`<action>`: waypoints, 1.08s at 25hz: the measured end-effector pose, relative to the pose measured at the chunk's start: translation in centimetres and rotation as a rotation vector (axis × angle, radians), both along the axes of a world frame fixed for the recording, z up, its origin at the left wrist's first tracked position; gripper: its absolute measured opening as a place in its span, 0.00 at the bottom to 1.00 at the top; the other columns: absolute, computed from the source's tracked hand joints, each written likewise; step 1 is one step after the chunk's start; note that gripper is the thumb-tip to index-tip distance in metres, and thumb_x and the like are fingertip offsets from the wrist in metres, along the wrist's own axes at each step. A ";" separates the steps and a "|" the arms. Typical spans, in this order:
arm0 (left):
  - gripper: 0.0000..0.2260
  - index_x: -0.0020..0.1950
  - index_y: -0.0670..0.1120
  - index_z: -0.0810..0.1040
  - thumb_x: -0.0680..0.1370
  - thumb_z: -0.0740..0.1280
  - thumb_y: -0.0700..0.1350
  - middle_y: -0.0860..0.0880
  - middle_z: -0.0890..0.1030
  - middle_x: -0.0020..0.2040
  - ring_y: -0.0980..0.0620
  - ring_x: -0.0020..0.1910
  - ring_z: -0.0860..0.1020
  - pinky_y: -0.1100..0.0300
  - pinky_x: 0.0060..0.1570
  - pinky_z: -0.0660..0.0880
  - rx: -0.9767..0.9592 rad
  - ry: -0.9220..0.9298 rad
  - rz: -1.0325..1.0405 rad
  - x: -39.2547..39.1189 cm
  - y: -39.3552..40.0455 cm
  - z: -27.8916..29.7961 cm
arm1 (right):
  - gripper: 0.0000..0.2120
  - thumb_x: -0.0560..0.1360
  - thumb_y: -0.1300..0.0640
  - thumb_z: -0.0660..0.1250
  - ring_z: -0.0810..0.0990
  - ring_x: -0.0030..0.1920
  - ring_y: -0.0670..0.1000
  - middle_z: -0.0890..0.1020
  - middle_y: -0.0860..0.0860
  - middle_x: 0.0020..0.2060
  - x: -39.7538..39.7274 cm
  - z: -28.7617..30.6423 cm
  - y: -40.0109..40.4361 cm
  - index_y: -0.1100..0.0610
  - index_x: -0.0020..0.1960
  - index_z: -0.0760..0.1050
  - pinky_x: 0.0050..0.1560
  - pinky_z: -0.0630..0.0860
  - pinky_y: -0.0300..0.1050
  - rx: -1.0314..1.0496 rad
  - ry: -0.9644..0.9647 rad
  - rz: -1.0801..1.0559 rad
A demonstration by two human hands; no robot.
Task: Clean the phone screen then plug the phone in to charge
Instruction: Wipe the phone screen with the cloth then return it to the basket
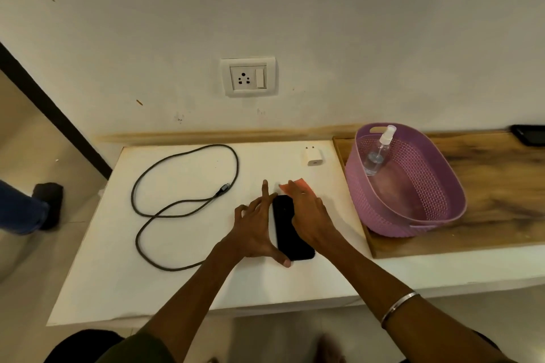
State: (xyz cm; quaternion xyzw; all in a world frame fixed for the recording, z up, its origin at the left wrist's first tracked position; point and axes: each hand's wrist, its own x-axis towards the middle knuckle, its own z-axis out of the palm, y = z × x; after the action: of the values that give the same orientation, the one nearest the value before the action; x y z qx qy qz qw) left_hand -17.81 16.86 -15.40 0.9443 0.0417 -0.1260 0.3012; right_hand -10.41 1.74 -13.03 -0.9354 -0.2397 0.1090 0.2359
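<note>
I see the white tabletop (206,280) carrying nearly everything; a wooden board (486,200) butts against its right edge. On the board sits the purple basket (383,215), with a clear spray bottle (377,153) leaning inside it. The dark cable (188,200) lies looped on the left of the table, well apart from the phone, one connector end near the middle. The wall socket (248,77) is above, nothing plugged in. The white charger brick (313,155) lies loose near the back edge.

The phone (290,230) lies flat at table centre, dark face up, between both hands. Left hand (256,230): fingers spread, not clenched, thumb braced at the near corner, fingertips along the left edge, pinning it rather than gripping. Right hand (309,215): flat, palm down over the far right part of the phone, pressing the orange cloth (298,184), which pokes out past the fingers.

My read: we're in the wipe step, charging not started. The next move calls for sweeping the cloth down the uncovered near half of the screen with the left hand steadying. After that: brick into socket, cable into brick and phone.
</note>
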 end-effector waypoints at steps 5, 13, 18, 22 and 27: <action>0.70 0.70 0.67 0.24 0.49 0.76 0.74 0.49 0.56 0.81 0.46 0.80 0.55 0.44 0.76 0.45 -0.025 0.000 0.023 -0.1 0.1 0.1 | 0.20 0.79 0.49 0.61 0.71 0.65 0.54 0.72 0.54 0.67 -0.2 -1.6 0.4 0.51 0.69 0.65 0.69 0.68 0.51 -0.121 0.049 0.108; 0.78 0.70 0.57 0.17 0.46 0.75 0.76 0.48 0.60 0.80 0.45 0.80 0.55 0.45 0.75 0.44 -0.100 0.009 0.078 -0.3 0.0 0.4 | 0.12 0.75 0.42 0.65 0.79 0.55 0.57 0.81 0.55 0.53 -1.7 -2.4 -0.2 0.50 0.48 0.74 0.64 0.73 0.54 0.038 0.033 0.114; 0.77 0.72 0.57 0.19 0.46 0.76 0.76 0.50 0.60 0.80 0.47 0.80 0.54 0.46 0.75 0.44 -0.091 -0.008 0.064 -0.5 -0.1 0.8 | 0.09 0.77 0.53 0.66 0.76 0.62 0.55 0.78 0.56 0.61 -1.3 -1.2 0.0 0.46 0.57 0.74 0.68 0.71 0.51 0.162 0.242 0.058; 0.75 0.78 0.55 0.29 0.48 0.76 0.75 0.52 0.47 0.82 0.48 0.80 0.53 0.45 0.76 0.46 -0.028 -0.012 0.012 -0.5 0.1 1.2 | 0.09 0.78 0.56 0.63 0.79 0.49 0.52 0.78 0.52 0.47 -3.0 -2.2 -1.0 0.59 0.57 0.72 0.47 0.80 0.39 0.152 0.273 -0.005; 0.70 0.80 0.57 0.38 0.50 0.75 0.76 0.54 0.41 0.82 0.47 0.80 0.51 0.45 0.76 0.46 0.046 -0.003 -0.014 -0.4 0.1 1.1 | 0.19 0.80 0.62 0.60 0.75 0.62 0.56 0.71 0.61 0.69 -4.5 -3.1 -2.9 0.64 0.70 0.65 0.72 0.63 0.48 -0.075 0.190 0.169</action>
State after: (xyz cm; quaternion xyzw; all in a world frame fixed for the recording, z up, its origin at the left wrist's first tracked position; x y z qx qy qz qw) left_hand -18.25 16.94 -14.35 0.9514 0.0375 -0.1256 0.2785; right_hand -14.93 -1.17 -16.12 -0.9055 -0.2901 0.2255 0.2123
